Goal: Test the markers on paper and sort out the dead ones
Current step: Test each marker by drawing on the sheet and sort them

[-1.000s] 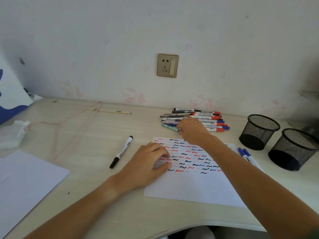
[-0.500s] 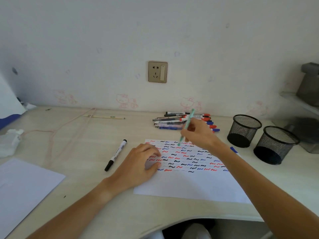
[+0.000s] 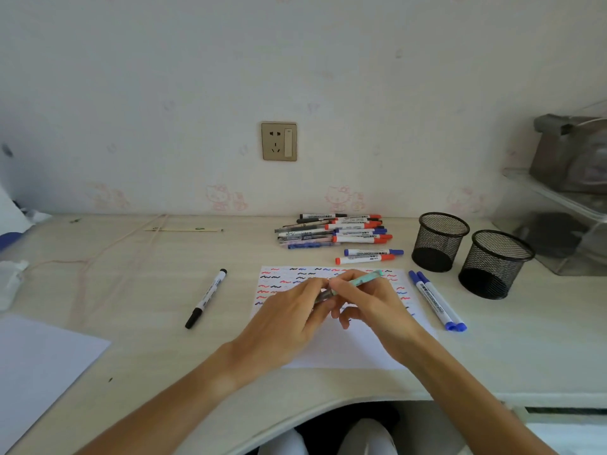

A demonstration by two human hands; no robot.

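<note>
A teal pen is held over the test paper, which carries rows of red, blue and black squiggles. My right hand grips the pen's teal barrel. My left hand pinches its dark lower end. A pile of markers lies behind the paper. Two more markers lie just in front of the pile. Two blue markers lie side by side right of the paper. A black marker lies to the paper's left.
Two black mesh pen cups stand at the right. A second white sheet lies at the front left. A cord and a thin stick lie at the back left. A clear box sits at the far right.
My right hand picked the teal pen from the pile and brought it back over the paper. My left hand lifted off the paper and took hold of the pen's lower end.
</note>
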